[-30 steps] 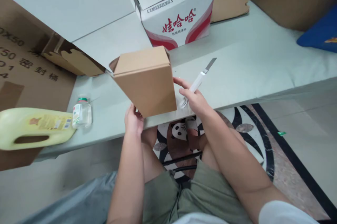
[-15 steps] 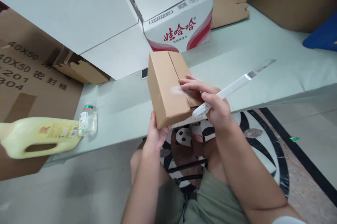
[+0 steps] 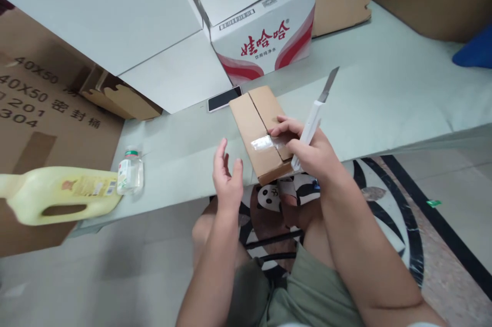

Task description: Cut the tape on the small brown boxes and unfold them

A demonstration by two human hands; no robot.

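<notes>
Small taped carton on the table, knife in the right hand

The cloth-covered table (image 3: 169, 163) carries a small cardboard carton (image 3: 246, 122), seam up, its near corner at the table's front edge. It looks stiff-walled and light enough for one hand, though its weight, and whether anything fragile is inside, cannot be seen. The matte sides should grip well; the best hold is probably low on the long walls, at nine and three o'clock.

The left hand (image 3: 228, 178), at the carton's eight o'clock, holds nothing, fingers loosely curled. The right hand (image 3: 312, 150), at four o'clock, grasps a white-handled utility knife (image 3: 313, 119), its blade extended towards one o'clock, best kept by the handle. A smartphone (image 3: 225, 99) lies at ten. The clear tape strip (image 3: 261, 143) crosses the seam, probably slick; the right fingertips seem to touch it, but contact is hard to make out.
</notes>
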